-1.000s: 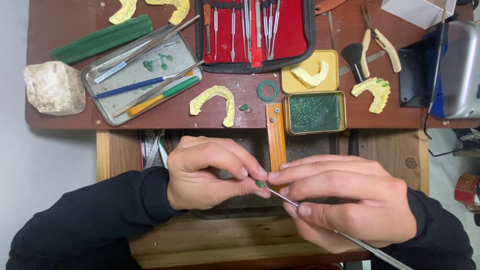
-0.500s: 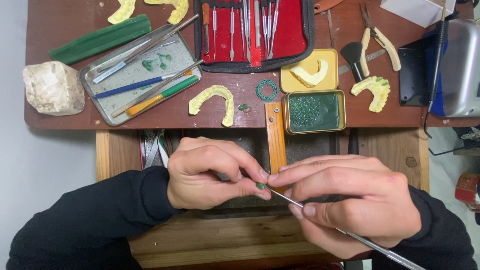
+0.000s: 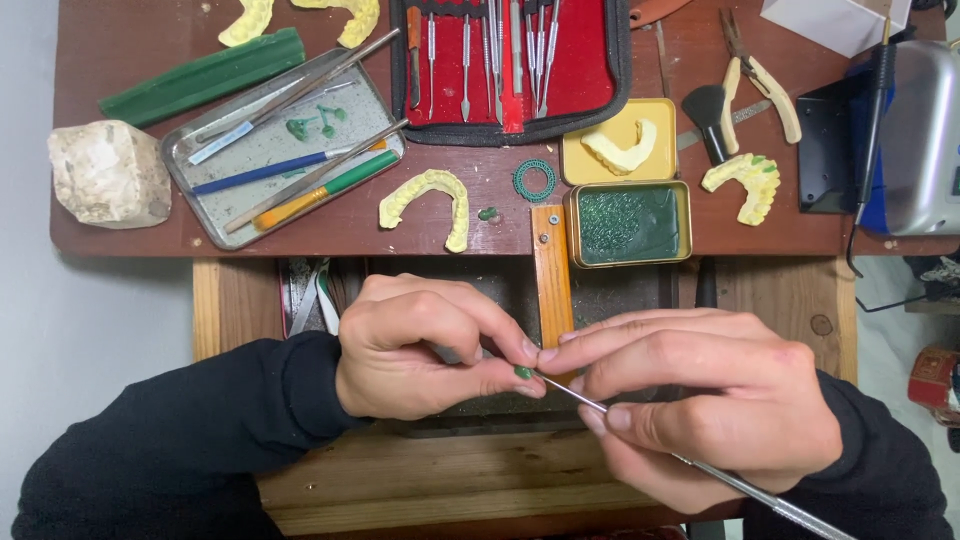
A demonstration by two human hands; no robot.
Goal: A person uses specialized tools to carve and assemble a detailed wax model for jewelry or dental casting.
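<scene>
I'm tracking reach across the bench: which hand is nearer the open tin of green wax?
Right. The right hand lies just below the tin of green wax; the left hand sits below and further to its left, across the orange wooden strip.

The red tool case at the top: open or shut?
Open. The red tool case lies spread flat, its lining exposed and a row of metal instruments visible in its loops.
</scene>
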